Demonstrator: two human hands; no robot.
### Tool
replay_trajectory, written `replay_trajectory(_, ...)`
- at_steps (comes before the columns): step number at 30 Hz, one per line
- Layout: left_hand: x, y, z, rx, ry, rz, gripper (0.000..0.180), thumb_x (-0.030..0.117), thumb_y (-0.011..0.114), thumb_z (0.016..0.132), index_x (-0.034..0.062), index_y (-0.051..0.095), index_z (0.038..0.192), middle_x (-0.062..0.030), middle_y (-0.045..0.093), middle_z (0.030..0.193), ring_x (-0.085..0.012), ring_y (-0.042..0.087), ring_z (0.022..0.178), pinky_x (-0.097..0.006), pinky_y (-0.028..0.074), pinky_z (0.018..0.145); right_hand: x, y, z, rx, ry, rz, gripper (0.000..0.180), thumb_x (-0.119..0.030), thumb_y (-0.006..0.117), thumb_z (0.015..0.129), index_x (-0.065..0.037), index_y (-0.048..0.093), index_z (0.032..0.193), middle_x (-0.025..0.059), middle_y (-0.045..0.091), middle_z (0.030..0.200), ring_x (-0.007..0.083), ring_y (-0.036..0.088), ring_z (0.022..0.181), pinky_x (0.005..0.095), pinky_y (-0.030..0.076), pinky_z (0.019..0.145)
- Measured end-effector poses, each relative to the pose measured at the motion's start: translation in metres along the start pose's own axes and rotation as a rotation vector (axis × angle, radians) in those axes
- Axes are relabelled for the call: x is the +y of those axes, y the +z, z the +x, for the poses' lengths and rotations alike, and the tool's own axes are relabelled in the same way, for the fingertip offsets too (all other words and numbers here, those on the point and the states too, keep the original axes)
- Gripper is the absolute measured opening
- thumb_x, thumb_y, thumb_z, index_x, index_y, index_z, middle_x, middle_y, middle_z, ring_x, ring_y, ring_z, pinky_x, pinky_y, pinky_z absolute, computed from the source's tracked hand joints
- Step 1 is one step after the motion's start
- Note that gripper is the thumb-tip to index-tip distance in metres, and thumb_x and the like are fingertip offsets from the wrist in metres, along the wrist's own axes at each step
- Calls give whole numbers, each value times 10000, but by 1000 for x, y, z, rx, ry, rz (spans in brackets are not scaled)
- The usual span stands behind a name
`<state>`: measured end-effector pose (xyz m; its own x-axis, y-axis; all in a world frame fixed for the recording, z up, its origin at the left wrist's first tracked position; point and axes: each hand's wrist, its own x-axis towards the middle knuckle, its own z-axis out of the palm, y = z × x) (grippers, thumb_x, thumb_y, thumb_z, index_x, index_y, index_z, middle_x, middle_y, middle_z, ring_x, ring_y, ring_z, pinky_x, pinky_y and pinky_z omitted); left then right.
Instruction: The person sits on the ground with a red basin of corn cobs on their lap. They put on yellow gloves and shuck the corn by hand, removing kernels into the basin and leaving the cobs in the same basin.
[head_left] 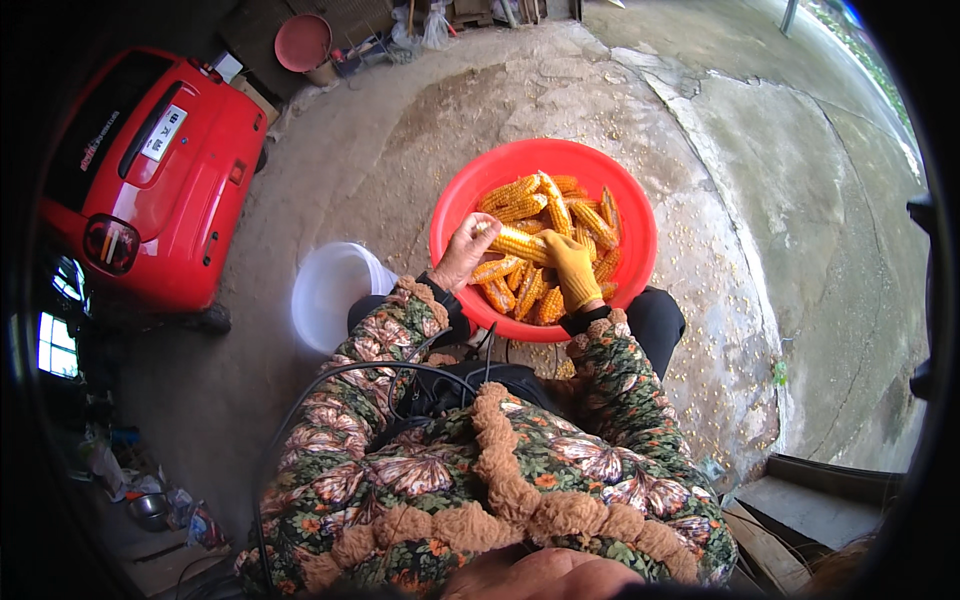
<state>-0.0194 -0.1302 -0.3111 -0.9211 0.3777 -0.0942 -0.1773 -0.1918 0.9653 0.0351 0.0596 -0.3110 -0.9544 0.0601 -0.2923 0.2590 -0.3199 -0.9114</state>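
An ear of corn (pixel 520 246) lies level between my two hands, above a wide red basin (pixel 640 190). My bare left hand (pixel 465 252) is closed around its pale left end. At its other end my right hand (pixel 570 268), in a yellow knit glove, wraps round the cob. Below and beyond my hands, several more ears of corn (pixel 585 222) are heaped in the basin, some with rows of kernels gone and whitish cob showing. My hands and the held ear hide part of the heap.
A translucent white bucket (pixel 318 300) stands left of the basin, by my left knee. Loose kernels (pixel 700 330) are scattered over the concrete floor. A small red car (pixel 190 190) is parked at left. Against the back wall leans a red round basin (pixel 303 43). A black cable (pixel 330 372) crosses my lap.
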Motion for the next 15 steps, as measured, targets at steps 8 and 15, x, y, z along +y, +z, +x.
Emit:
replay_trajectory(8,10,7,-10,-286,138,658,414,403,588,893,16,610,1039,14,584,779,-34,517,573,-185,418,507,4,-13,17,151,30,-81,326,-373,587,861,-50,629,845,8,545,557,91,441,363,222,313,333)
replay_trajectory(15,-11,8,-11,-172,5,578,382,380,535,926,23,618,1032,35,510,648,-45,459,455,-193,363,402,17,-21,27,166,-30,-111,327,-336,569,862,-16,618,812,21,541,539,109,451,355,229,314,326)
